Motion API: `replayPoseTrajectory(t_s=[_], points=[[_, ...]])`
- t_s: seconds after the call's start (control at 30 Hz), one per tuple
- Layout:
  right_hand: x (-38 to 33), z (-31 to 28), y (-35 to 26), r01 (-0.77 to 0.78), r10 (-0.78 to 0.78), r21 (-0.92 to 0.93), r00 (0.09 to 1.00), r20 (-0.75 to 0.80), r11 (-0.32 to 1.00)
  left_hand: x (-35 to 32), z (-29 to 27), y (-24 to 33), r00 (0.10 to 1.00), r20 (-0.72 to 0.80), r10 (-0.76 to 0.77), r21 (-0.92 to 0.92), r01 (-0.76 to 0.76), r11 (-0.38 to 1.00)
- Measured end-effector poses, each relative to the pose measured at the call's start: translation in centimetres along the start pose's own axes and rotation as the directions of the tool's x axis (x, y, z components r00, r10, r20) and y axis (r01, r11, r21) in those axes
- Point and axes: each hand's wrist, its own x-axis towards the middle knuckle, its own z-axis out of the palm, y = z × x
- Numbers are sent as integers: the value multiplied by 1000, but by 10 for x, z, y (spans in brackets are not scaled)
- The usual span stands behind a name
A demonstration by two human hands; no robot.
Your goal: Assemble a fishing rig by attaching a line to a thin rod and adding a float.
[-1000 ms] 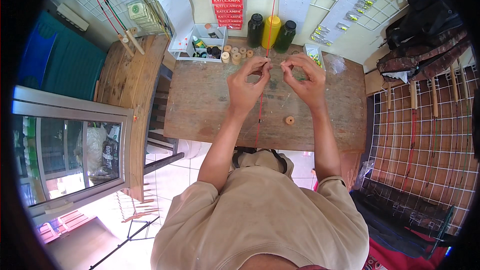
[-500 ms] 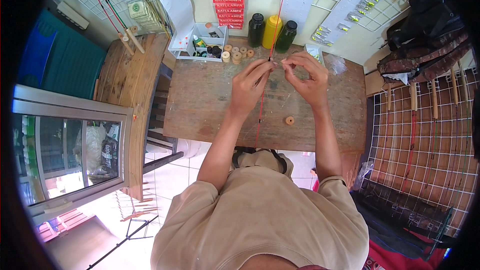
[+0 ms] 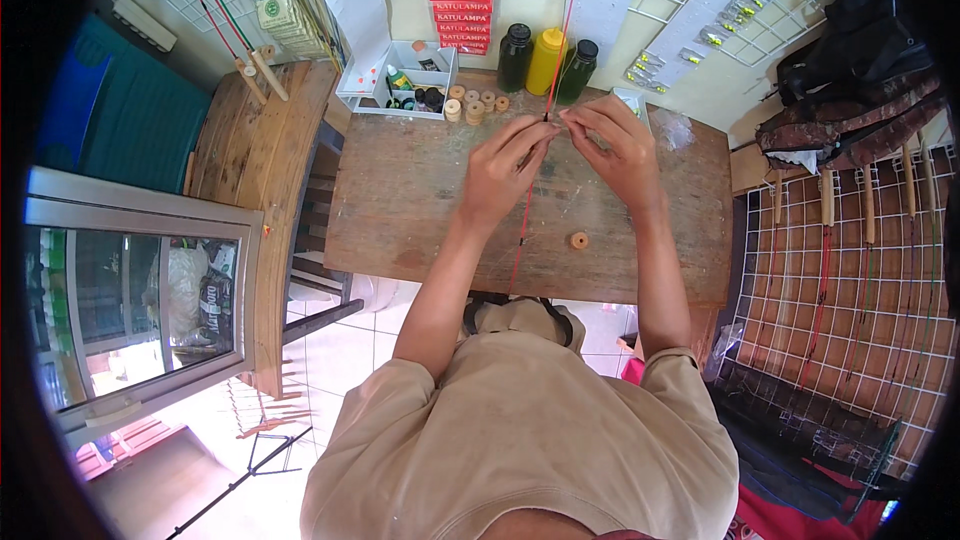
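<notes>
Both hands pinch a thin red rod (image 3: 548,90) at one spot, left hand (image 3: 505,172) and right hand (image 3: 617,147) meeting fingertip to fingertip above the wooden table (image 3: 400,200). Beyond the grip stand three bottles (image 3: 546,60); below it lies a small wooden spool (image 3: 579,240).

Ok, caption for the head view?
Both hands, left hand and right hand, pinch a thin red rod over a wooden workbench.
</notes>
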Motion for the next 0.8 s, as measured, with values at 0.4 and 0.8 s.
replayPoseTrajectory(t_s=[0.4, 0.8], points=[[9, -1, -1, 122, -118, -78, 991, 58, 989, -1, -1, -10, 998, 15, 53, 63, -54, 997], [7, -4, 18, -634, 526, 538, 769, 364, 555, 7, -5, -15, 972, 20, 233, 132, -234, 963]])
